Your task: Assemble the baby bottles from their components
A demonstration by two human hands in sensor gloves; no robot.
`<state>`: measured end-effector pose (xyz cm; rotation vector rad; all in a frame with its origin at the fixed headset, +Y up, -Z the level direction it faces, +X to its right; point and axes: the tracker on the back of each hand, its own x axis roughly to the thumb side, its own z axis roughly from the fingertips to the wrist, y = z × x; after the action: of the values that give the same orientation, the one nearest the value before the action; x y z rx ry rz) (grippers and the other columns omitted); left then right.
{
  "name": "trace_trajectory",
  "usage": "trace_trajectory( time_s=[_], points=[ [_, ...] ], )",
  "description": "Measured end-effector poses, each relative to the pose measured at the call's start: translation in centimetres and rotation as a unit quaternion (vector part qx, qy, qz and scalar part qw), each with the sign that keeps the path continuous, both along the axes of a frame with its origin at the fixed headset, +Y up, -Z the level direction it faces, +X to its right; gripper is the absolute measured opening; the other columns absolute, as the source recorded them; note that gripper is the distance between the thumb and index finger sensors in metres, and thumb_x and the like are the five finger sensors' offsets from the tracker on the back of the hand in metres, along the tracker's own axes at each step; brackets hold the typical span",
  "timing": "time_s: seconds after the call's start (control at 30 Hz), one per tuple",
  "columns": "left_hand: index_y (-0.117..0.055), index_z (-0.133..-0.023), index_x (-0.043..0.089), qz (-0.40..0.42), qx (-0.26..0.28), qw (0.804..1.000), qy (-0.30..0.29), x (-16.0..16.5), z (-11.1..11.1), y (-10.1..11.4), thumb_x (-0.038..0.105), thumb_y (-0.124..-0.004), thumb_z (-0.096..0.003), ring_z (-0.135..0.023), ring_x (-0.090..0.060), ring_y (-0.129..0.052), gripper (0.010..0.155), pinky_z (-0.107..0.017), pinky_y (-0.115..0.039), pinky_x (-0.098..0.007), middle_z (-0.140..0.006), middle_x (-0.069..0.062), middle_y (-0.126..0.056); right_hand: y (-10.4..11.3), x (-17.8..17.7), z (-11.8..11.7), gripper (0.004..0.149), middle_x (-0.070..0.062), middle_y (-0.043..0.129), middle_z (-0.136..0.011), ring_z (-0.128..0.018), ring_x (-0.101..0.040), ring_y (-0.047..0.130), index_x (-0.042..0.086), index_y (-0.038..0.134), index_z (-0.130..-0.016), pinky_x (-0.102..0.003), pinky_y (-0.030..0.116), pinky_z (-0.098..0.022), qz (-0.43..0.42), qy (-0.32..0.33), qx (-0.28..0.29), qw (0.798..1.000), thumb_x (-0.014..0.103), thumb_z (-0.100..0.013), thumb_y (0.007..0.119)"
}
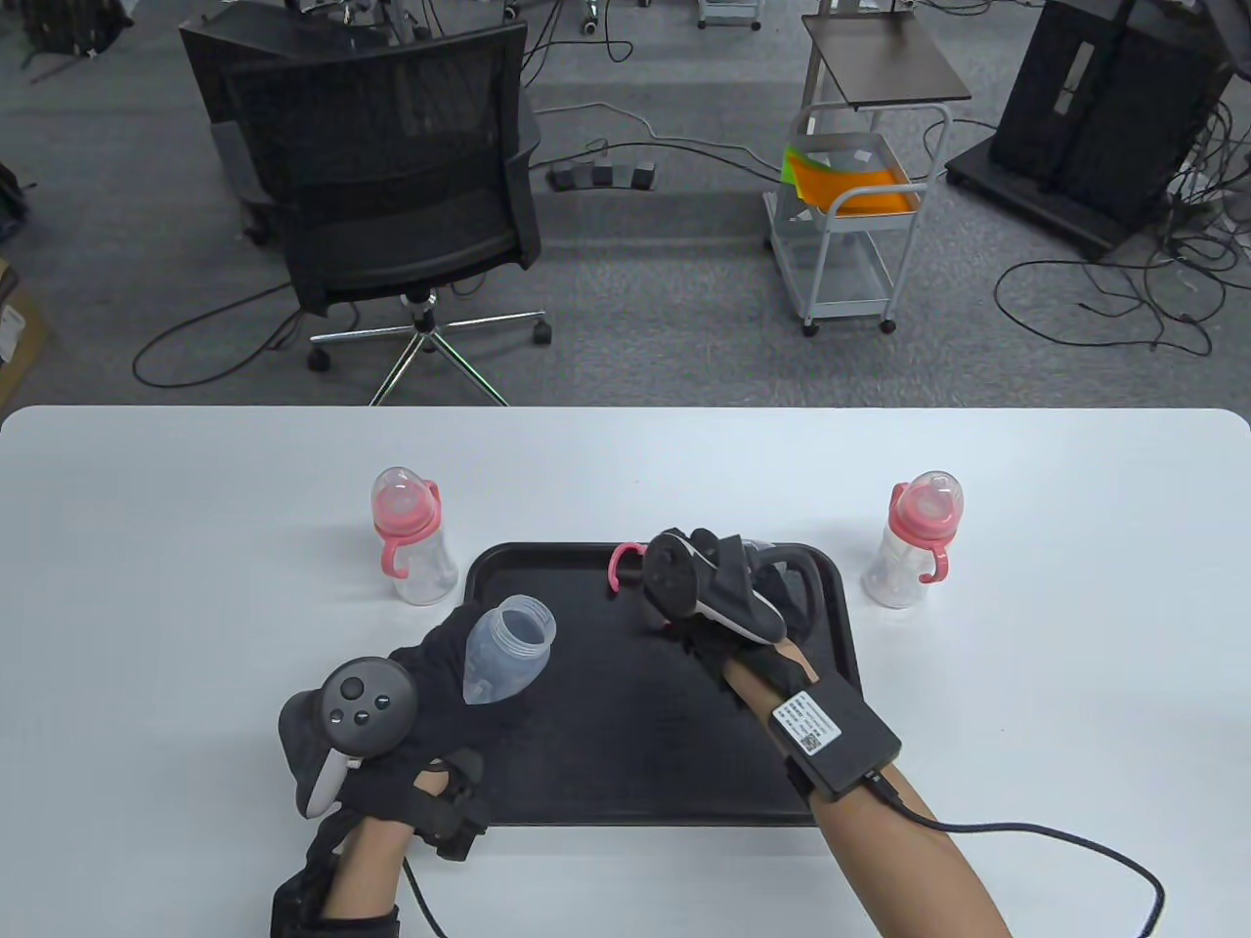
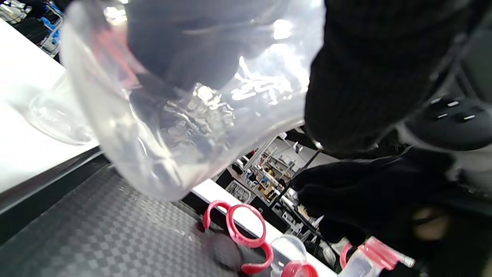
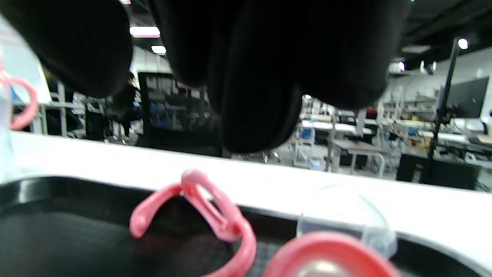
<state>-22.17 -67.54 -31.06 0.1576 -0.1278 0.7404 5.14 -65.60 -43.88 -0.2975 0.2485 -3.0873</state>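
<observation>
My left hand grips a clear bottle body with no top, tilted, above the left edge of the black tray. In the left wrist view the bottle fills the frame, my gloved fingers around it. My right hand hovers over the tray's far side, empty, fingers hanging just above a pink handle ring and a pink collar with a clear dome cap. The ring also shows in the table view and in the left wrist view.
Two assembled bottles with pink tops stand on the white table: one left of the tray's far corner, one to its right. An office chair and a cart stand beyond the far edge.
</observation>
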Motion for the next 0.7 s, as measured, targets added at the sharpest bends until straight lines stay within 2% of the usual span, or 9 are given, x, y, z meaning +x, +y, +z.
trace_trajectory(
  time_s=[0.1, 0.17, 0.4, 0.57, 0.63, 0.7],
  points=[
    [-0.058, -0.110, 0.020, 0.015, 0.004, 1.000, 0.011, -0.5, 0.0, 0.0, 0.061, -0.110, -0.0301, -0.095, -0.035, -0.089, 0.104, -0.075, -0.054, -0.072, -0.104, -0.007, -0.077, -1.4, -0.7, -2.2, 0.066, -0.007, 0.097, -0.069, -0.032, -0.014, 0.111, 0.015, 0.081, -0.091, -0.027, 0.097, -0.017, 0.013, -0.043, -0.019, 0.999, 0.052, -0.037, 0.088],
    [-0.057, -0.110, 0.020, 0.015, 0.002, 1.000, 0.009, -0.6, 0.1, 0.0, 0.061, -0.110, -0.0303, -0.095, -0.035, -0.089, 0.104, -0.075, -0.053, -0.072, -0.104, -0.007, -0.076, -2.1, -0.7, -3.2, 0.065, -0.006, 0.101, -0.060, -0.022, -0.011, 0.111, 0.014, 0.083, -0.088, -0.024, 0.097, -0.010, 0.007, -0.066, -0.025, 0.997, 0.052, -0.036, 0.089],
    [-0.057, -0.110, 0.021, 0.002, 0.007, 1.000, 0.000, 0.0, 0.1, 0.1, 0.062, -0.110, -0.0305, -0.094, -0.035, -0.089, 0.104, -0.075, -0.053, -0.073, -0.104, -0.007, -0.076, -4.1, -0.8, -4.9, 0.061, 0.000, 0.106, -0.040, -0.004, -0.004, 0.107, 0.011, 0.088, -0.084, -0.021, 0.093, 0.003, 0.024, -0.095, -0.071, 0.993, 0.047, -0.035, 0.093],
    [-0.060, -0.109, 0.023, -0.006, 0.008, 1.000, -0.010, 0.4, 0.1, 0.1, 0.063, -0.111, -0.0288, -0.094, -0.033, -0.090, 0.103, -0.075, -0.053, -0.072, -0.104, -0.004, -0.078, -4.9, -1.0, -4.7, 0.048, 0.002, 0.107, -0.036, -0.001, -0.002, 0.106, 0.015, 0.094, -0.077, -0.020, 0.093, 0.005, 0.028, -0.085, -0.057, 0.994, 0.041, -0.036, 0.094],
    [-0.061, -0.109, 0.023, -0.004, 0.003, 1.000, -0.021, 0.4, 0.1, 0.0, 0.064, -0.111, -0.0283, -0.094, -0.033, -0.090, 0.103, -0.075, -0.053, -0.073, -0.103, -0.003, -0.079, -4.3, -1.1, -4.0, 0.048, 0.002, 0.107, -0.035, 0.000, -0.002, 0.107, 0.014, 0.096, -0.074, -0.019, 0.094, 0.006, 0.026, -0.070, -0.052, 0.996, 0.041, -0.035, 0.095],
    [-0.062, -0.109, 0.023, 0.008, 0.001, 1.000, -0.028, 0.4, 0.0, 0.0, 0.063, -0.111, -0.0280, -0.094, -0.033, -0.090, 0.102, -0.075, -0.052, -0.073, -0.103, -0.003, -0.079, -3.1, -1.1, -2.9, 0.048, 0.001, 0.108, -0.034, 0.001, -0.002, 0.106, 0.013, 0.097, -0.073, -0.019, 0.093, 0.007, -0.011, -0.052, -0.018, 0.998, 0.041, -0.034, 0.096]
  ],
)
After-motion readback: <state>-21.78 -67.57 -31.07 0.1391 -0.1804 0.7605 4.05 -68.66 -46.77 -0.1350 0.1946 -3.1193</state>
